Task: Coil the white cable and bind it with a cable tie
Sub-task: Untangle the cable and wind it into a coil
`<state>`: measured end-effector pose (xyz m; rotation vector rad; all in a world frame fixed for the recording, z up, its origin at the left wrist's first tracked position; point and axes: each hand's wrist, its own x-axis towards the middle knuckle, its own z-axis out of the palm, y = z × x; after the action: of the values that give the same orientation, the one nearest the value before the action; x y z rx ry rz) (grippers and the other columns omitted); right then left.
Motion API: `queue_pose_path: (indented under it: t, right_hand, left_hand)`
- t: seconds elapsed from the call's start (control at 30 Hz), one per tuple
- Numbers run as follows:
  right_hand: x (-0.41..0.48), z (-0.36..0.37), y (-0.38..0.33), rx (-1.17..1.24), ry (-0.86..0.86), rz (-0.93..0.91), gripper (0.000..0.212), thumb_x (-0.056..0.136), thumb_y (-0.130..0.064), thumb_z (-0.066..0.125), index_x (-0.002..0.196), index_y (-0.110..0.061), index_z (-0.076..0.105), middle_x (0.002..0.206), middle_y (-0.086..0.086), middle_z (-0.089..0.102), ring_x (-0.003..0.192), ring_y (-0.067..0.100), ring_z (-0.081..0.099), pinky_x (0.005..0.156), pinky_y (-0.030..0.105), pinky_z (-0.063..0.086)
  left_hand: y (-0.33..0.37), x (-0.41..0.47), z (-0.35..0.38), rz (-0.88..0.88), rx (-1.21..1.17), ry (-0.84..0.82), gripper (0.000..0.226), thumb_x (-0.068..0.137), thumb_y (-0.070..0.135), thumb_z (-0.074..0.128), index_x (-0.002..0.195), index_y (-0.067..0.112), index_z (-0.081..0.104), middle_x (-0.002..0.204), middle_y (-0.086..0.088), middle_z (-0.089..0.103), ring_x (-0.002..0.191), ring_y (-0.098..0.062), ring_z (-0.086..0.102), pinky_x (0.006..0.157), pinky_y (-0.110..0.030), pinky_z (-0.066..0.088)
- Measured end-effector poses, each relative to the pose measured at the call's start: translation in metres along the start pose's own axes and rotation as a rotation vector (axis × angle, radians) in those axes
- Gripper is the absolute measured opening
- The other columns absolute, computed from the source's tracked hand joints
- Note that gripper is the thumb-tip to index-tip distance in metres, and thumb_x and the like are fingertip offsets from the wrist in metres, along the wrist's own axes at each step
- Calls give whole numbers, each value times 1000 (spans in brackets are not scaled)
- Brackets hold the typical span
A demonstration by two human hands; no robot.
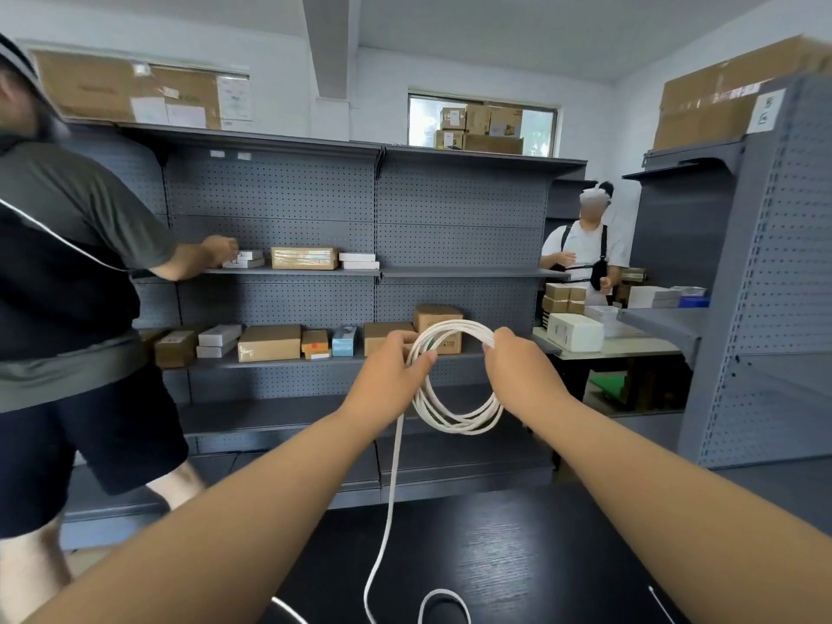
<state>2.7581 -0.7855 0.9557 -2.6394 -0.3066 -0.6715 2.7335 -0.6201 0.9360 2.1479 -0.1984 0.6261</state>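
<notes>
1. The left hand (387,376) grips the left side of the cable (454,421) coil, fingers curled round its loops.
2. The right hand (517,371) pinches the coil's upper right.
3. The coil hangs in the air between the hands, above a black table (517,556).
4. A loose tail drops from the left hand to the table.

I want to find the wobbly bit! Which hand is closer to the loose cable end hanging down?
Left. The loose tail drops from right under the left hand, which holds the left side of the coil. The right hand pinches its other side, farther away.
</notes>
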Motion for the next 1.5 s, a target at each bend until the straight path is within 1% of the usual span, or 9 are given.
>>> queue_pose_path:
  t: [0.13,0.3,0.43,0.67,0.8,0.93,1.13,1.3,1.5]
  right_hand:
    - [-2,3,1,102,9,55,16,100,-22,36,86,-14,39,80,6,51,68,24,48,57,28,33]
    - [-5,8,-2,224,-59,63,20,99,-28,36,86,-14,42,83,7,56,74,25,58,56,28,37]
    - [-7,2,-3,163,-128,-52,16,97,-27,39,88,-14,43,86,8,57,77,25,57,62,32,41]
    - [-4,-7,-11,-105,-80,-261,15,97,-25,36,108,-15,39,83,6,56,68,28,54,52,34,35]
    - [-4,-6,-13,-341,-70,-413,20,94,-10,38,114,-12,36,85,7,48,65,26,48,52,36,34]
    - [-3,-5,-13,-339,-97,-390,22,90,-4,39,111,-10,39,83,9,44,66,25,45,54,36,33]
    - [4,-1,-5,-153,-73,-170,11,94,-7,29,86,-15,31,75,4,45,69,27,47,55,35,33]
    - [3,3,-4,-56,-70,-91,15,96,-9,31,82,-15,34,63,0,42,56,18,44,45,30,26]
    - [1,-7,-12,-168,-30,-146,11,93,-2,33,92,-12,37,88,13,60,69,28,47,56,36,36]
  left_hand:
    - [0,0,2,-25,-18,-2,19,92,38,50,103,24,52,83,19,54,76,4,51,58,-12,34]
    - [5,-3,5,45,218,48,19,98,28,39,97,10,45,85,-10,65,75,-27,61,66,-42,49]
    - [1,-4,6,131,483,145,16,98,25,37,94,10,39,74,-14,64,60,-31,59,46,-34,38]
    - [5,-5,8,282,750,51,3,97,15,35,94,15,34,74,-6,55,50,-24,42,44,-34,28]
    - [4,-6,7,412,930,2,9,97,14,37,105,11,38,83,-5,57,53,-23,44,46,-34,38]
    - [2,-8,5,350,718,68,24,97,37,35,107,17,45,80,0,62,64,-23,59,55,-35,49]
    - [-9,-6,-1,43,123,-130,33,91,48,46,90,17,56,75,2,60,73,-17,59,69,-36,48]
    - [-10,-10,-1,78,256,-2,26,91,51,42,102,27,45,76,10,57,74,-16,57,65,-36,46]
    - [-11,-22,11,301,616,162,81,75,59,61,137,18,29,124,-2,51,112,-19,51,86,-33,47]
